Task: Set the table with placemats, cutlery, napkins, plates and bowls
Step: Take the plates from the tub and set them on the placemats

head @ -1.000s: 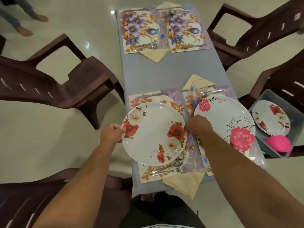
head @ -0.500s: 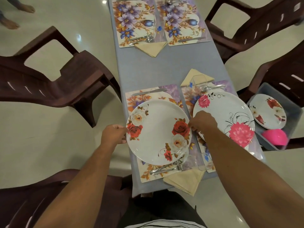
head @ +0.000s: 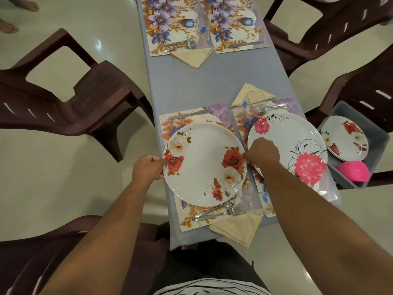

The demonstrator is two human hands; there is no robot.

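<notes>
- Rose plate [head: 204,165]: it sits in the centre of the frame over the near-left placemat [head: 187,220], and I hold it by both edges.
- My left hand [head: 147,170] curls round the plate's left rim beside the red rose, fingers tucked under, thumb on top.
- My right hand [head: 262,152] pinches the plate's right rim by the other red rose; its knuckles lie over the edge of the neighbouring pink-flower plate [head: 297,145].
- I cannot tell whether the rose plate rests flat on the mat or is just above it.
- A knife [head: 187,114] lies across the mat's top edge, above the plate.
- A fork and spoon [head: 214,211] lie just below the plate, with a folded beige napkin [head: 238,228] at the lower right corner of the mat.
- The pink-flower plate lies on the right-hand placemat [head: 289,103], right of centre, with a clear glass [head: 252,103] and another beige napkin above it.
- A second clear glass [head: 260,204] stands between the two near mats, low in the frame.
- At the right edge, a grey bin [head: 380,143] on a brown chair [head: 365,81] holds smaller rose plates [head: 344,137] and a pink bowl [head: 354,172].
- At the top of the frame, two more flowered placemats [head: 170,24] carry cutlery and a napkin on the grey table [head: 212,81].
</notes>
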